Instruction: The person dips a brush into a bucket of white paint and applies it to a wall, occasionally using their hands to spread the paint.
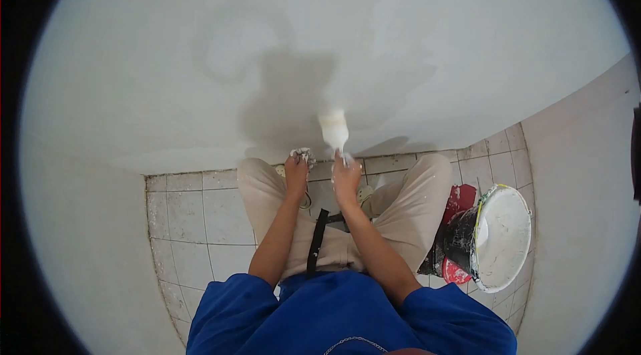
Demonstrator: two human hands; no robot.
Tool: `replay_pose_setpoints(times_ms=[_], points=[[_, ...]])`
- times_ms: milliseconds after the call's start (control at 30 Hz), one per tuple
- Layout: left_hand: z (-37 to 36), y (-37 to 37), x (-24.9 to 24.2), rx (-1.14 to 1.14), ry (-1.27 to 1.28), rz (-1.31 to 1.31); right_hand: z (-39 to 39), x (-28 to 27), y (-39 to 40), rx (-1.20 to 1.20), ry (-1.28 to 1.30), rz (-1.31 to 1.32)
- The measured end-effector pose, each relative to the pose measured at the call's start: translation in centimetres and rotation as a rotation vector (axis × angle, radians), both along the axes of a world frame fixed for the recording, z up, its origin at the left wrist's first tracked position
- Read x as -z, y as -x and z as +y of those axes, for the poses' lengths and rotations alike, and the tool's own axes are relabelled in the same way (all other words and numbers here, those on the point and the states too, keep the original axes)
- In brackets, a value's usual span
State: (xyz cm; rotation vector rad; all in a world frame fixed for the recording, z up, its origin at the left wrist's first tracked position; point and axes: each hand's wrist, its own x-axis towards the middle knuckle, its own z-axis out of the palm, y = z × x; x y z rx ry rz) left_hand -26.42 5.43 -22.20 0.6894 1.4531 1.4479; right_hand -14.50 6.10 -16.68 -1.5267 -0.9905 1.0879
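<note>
A brush (334,129) with a white handle and pale bristles is in my right hand (346,178), its fingers closed round the handle. The bristles point up at the white wall (167,54) in front of me and look slightly blurred. My left hand (298,171) is closed over something crumpled and smeared with white and grey, near my left knee. What it is, I cannot make out. White smears also mark my right fingers. The two hands are apart, low in front of the wall.
On the right, a black bucket (461,235) with a white-coated inside stands tilted beside my right leg, with red objects (461,200) by it. Tiled floor (224,215) spotted with white lies under me. Side walls rise left and right.
</note>
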Motion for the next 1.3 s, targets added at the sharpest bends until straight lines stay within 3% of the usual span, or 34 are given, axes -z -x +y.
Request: replay_pose_setpoints(times_ms=[33,133,167,300,400,500,600,633,700,733,800,867,967,1100,1167,1267,1300], points=[[0.1,0.1,0.8,-0.005,-0.014,-0.031,-0.7,0.7,-0.7,-0.021,0.277,0.227],[-0.7,-0.4,-0.9,-0.033,0.007,-0.068,-0.7,2.1,-2.1,0.047,0.316,0.249],[-0.8,-0.7,-1.9,-0.042,0.021,-0.072,0.0,1.6,-2.6,0.04,0.241,0.321],[-0.6,0.2,1.9,0.049,-0.037,-0.09,1.6,-11.0,-3.7,-0.012,0.023,0.557],[-0.1,-0.1,0.9,0.058,-0.015,-0.095,0.9,-17.6,-3.9,0.066,-0.052,0.559],[-0.5,-0.5,0.6,0.084,0.01,-0.04,1.3,-21.3,-4.1,0.042,-0.339,0.525],[-0.2,-0.5,-0.1,0.09,0.007,0.003,3.4,-19.5,-3.0,0.009,-0.273,0.506],[-0.2,-0.6,-0.2,0.073,-0.006,-0.019,4.1,-14.9,-2.7,0.079,-0.401,0.148],[0.0,-0.6,-0.1,0.051,-0.028,-0.026,4.0,-5.4,-2.6,0.128,-0.319,-0.161],[-0.2,-0.5,0.2,0.044,-0.03,-0.011,2.3,-2.3,-2.8,0.097,-0.117,-0.11],[-0.5,-0.5,1.2,0.033,-0.02,-0.029,-0.2,0.7,-4.8,0.017,0.266,0.407],[-0.2,-0.2,2.0,0.031,-0.004,-0.086,0.5,-0.4,-5.8,0.043,0.221,0.315],[-0.9,-0.7,-0.5,0.067,0.035,0.028,2.7,-8.4,-7.2,0.047,0.01,0.281],[-0.4,-0.9,0.1,0.144,-0.005,0.197,2.7,-21.0,-8.3,0.024,-0.121,0.438],[-0.6,-1.6,0.2,0.181,-0.023,0.219,2.2,-26.6,-8.7,0.058,-0.348,0.413],[-0.7,-2.5,1.2,0.187,-0.071,0.199,3.1,-30.5,-8.4,0.073,-0.535,0.418],[-1.0,-2.6,0.2,0.204,-0.06,0.301,3.4,-31.0,-8.3,0.071,-0.575,0.426]])
